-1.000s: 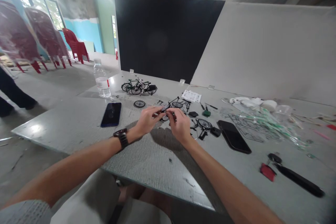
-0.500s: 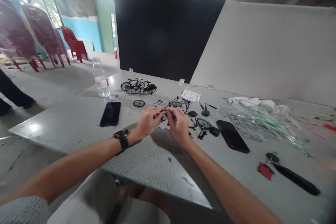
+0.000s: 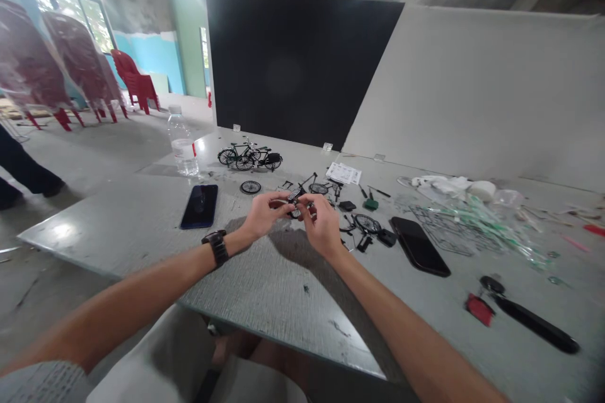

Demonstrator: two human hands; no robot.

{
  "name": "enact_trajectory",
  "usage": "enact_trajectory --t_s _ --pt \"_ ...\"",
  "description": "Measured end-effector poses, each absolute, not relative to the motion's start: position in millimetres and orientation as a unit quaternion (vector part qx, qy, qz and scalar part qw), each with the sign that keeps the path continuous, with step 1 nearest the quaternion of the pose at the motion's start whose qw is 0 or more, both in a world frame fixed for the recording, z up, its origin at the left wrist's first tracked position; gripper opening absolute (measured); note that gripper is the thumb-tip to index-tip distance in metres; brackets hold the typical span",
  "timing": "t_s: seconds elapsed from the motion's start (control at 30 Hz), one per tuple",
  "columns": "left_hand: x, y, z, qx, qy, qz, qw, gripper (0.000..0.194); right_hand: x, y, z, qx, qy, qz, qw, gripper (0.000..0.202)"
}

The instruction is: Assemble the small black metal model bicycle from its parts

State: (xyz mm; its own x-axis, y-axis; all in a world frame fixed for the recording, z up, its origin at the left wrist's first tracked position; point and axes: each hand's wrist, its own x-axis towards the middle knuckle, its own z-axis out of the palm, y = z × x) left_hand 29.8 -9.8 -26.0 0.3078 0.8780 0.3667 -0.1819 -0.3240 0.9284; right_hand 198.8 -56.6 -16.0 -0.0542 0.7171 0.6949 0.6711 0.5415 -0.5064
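Both hands meet over the table around a small dark model bicycle part (image 3: 296, 194), with a piece of a spoked wheel (image 3: 295, 213) showing beneath it. My left hand (image 3: 265, 214), a black watch on its wrist, pinches the part from the left. From the other side my right hand (image 3: 321, 223) closes on it with thumb and fingers; the fingertips hide most of the part. Beyond the hands lie a loose wheel (image 3: 250, 187) and several black bicycle pieces. To the right is another wheel (image 3: 367, 223) among small parts.
Two assembled model bicycles (image 3: 249, 155) stand near a water bottle (image 3: 183, 145). Phones lie left (image 3: 199, 206) and right (image 3: 420, 245). A paper sheet (image 3: 344, 173), clear plastic scraps (image 3: 491, 220) and a black-handled object with a red tag (image 3: 534, 322) are also on the table.
The left fingers have shifted on the part, and the part has tilted between the hands. The right hand stays in nearly the same place.
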Motion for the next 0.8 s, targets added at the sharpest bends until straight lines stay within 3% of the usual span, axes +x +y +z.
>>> enact_trajectory --t_s 0.17,0.8 --pt "29.2 -4.7 -26.6 0.559 0.289 0.532 0.566 0.038 196.0 -60.8 -15.6 -0.457 -0.749 -0.015 0.479 0.025" --pt "26.6 -4.5 -25.3 0.555 0.308 0.538 0.555 0.035 192.6 -62.2 -16.2 -0.449 -0.760 -0.009 0.470 0.029"
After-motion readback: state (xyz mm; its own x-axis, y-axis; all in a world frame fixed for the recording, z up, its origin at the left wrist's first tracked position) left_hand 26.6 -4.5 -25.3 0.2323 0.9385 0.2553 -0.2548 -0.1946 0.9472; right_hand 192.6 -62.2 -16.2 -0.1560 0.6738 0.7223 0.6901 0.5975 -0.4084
